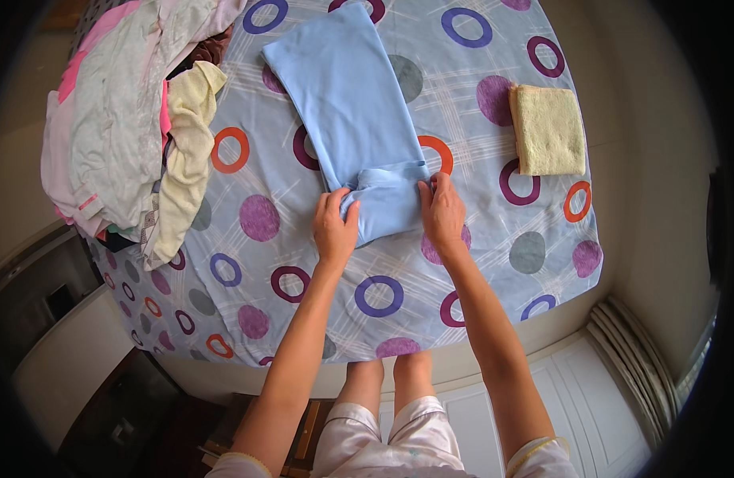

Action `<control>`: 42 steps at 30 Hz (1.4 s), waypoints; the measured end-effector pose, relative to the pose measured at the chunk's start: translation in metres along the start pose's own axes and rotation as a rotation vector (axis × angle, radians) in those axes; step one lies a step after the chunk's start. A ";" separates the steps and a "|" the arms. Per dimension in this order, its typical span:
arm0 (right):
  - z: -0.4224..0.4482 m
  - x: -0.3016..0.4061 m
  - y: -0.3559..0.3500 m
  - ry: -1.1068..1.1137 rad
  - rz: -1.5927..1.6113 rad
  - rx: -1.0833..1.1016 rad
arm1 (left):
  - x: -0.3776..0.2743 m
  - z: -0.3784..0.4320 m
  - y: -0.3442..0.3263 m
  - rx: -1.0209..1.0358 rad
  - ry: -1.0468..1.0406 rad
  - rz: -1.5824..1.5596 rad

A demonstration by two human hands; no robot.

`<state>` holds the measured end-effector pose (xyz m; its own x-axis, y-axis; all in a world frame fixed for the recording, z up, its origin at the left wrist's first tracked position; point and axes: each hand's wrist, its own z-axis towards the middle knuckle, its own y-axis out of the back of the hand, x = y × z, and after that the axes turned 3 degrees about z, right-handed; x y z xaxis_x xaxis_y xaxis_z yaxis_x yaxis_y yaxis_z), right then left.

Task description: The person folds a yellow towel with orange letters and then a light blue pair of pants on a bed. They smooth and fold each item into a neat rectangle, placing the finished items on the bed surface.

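Note:
A light blue garment (361,95), perhaps a pair of trousers, lies lengthwise on the patterned bed sheet (319,239). Its near end is folded back over itself, with a rumpled band on top. My left hand (336,230) grips the left edge of that folded end between thumb and fingers. On the opposite edge, my right hand (443,209) pinches the cloth at the corner of the fold. The far end lies flat and spreads a little to the left.
A heap of clothes (113,113) in pink, white and dark cloth fills the far left. A pale yellow towel (187,155) hangs over its right side. A folded yellow towel (549,131) rests near the bed's right edge. Gathered curtain cloth (632,364) is at lower right.

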<state>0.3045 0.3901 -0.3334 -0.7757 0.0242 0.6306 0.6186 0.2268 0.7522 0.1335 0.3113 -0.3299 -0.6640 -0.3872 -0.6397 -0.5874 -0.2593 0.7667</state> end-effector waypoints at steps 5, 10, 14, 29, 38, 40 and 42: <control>0.001 0.046 0.015 0.416 0.033 -0.034 | 0.004 -0.012 0.006 -0.021 0.075 -0.158; 0.022 0.068 -0.009 0.316 0.060 0.151 | 0.007 -0.011 0.011 0.058 0.089 -0.225; 0.037 0.064 -0.015 0.264 0.039 0.341 | 0.012 -0.008 0.012 0.066 0.102 -0.290; -0.030 0.051 0.000 0.398 0.228 -0.135 | -0.048 -0.025 0.015 -0.022 -0.281 0.099; -0.032 0.015 -0.019 0.460 -0.141 0.127 | -0.010 -0.029 -0.026 0.287 -0.370 0.461; -0.020 0.004 -0.015 0.405 -0.305 0.144 | -0.010 -0.028 -0.020 0.354 -0.365 0.418; -0.012 -0.011 -0.007 0.373 -0.356 0.102 | -0.010 -0.029 -0.018 0.365 -0.369 0.419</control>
<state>0.3100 0.3770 -0.3431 -0.8269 -0.4161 0.3782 0.2946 0.2522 0.9217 0.1643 0.2942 -0.3353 -0.9469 -0.0449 -0.3182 -0.3209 0.1883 0.9282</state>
